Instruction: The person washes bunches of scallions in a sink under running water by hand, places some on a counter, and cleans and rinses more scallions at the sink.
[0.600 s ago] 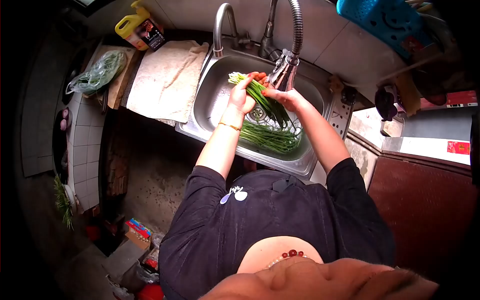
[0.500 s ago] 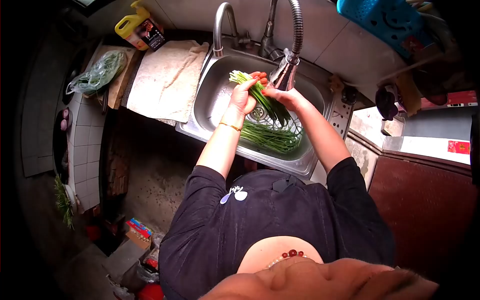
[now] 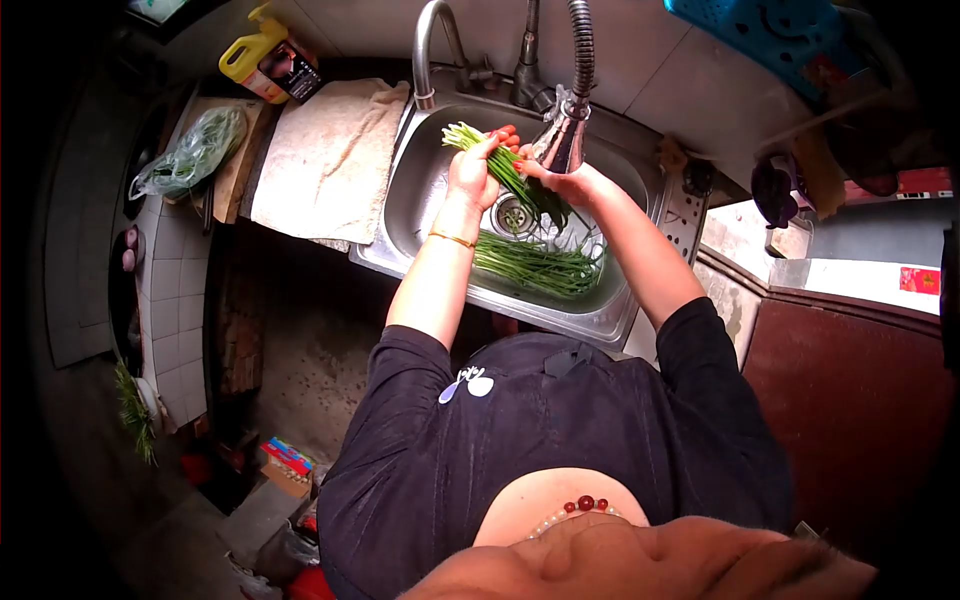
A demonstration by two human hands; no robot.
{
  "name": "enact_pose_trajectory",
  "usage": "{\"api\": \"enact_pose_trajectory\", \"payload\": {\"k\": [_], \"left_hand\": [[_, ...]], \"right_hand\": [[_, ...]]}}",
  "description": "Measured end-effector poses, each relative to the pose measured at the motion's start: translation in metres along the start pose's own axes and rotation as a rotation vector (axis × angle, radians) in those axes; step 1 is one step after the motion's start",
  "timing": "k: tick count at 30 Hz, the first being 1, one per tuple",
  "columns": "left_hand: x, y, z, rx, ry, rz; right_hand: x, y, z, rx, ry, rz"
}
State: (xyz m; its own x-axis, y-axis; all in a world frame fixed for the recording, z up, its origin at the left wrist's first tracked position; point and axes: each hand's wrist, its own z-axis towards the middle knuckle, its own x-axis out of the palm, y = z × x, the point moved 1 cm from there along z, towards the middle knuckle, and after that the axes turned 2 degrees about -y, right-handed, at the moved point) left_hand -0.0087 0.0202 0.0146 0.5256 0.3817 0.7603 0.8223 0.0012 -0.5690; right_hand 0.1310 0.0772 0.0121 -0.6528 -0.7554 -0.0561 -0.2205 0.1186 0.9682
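Over a rectangular stainless-steel sink (image 3: pixel 422 175), a white-ended bunch of long green stalks (image 3: pixel 508 179) slants far left to near right, the person's left hand (image 3: pixel 472 177) curled round its paler half; the right hand (image 3: pixel 570 184) meets its darker end, grip unclear. Bare basin opens left.

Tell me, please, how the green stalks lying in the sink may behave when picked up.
The green stalks would probably flop, being long and thin. They may separate, since their ends splay loosely. Each looks slender, so probably light.
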Motion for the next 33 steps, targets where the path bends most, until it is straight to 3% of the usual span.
{"api": "enact_pose_trajectory", "payload": {"k": [2,5,7,9,13,14,17,18,21,23,26,33], "left_hand": [[-0.010,0.000,0.004,0.004,-0.037,0.134],[-0.012,0.000,0.004,0.045,-0.064,0.234],[-0.007,0.000,0.004,0.069,-0.017,0.200],[-0.008,-0.001,0.007,0.099,-0.046,0.196],[-0.009,-0.011,0.005,0.193,-0.076,0.157],[-0.008,-0.014,0.003,0.202,-0.078,0.170],[-0.013,-0.012,0.003,0.157,-0.036,0.167],[-0.009,-0.013,0.000,0.149,-0.058,0.145],[-0.004,-0.014,-0.004,0.158,-0.076,0.123],[-0.007,-0.014,-0.002,0.178,-0.075,0.095],[-0.020,-0.021,0.003,0.192,-0.071,0.088],[-0.009,-0.029,-0.005,0.202,-0.107,0.094]], "right_hand": [[0.001,0.001,0.006,-0.041,-0.015,-0.162],[-0.003,0.004,0.016,-0.352,-0.021,-0.359],[0.000,0.016,0.014,-0.395,-0.103,-0.436],[-0.004,0.004,0.024,-0.420,-0.044,-0.434],[-0.022,-0.040,0.026,-0.251,0.060,-0.035],[-0.011,0.021,-0.005,-0.167,0.184,0.324],[-0.018,-0.011,0.002,-0.017,0.109,0.295],[-0.013,0.007,-0.006,-0.318,0.154,0.269],[-0.022,-0.036,0.008,0.004,0.064,0.272],[-0.016,0.031,-0.023,-0.023,0.134,0.209],[-0.033,-0.003,-0.008,-0.035,0.238,0.169],[-0.028,-0.024,0.007,-0.117,0.038,0.063]]}}
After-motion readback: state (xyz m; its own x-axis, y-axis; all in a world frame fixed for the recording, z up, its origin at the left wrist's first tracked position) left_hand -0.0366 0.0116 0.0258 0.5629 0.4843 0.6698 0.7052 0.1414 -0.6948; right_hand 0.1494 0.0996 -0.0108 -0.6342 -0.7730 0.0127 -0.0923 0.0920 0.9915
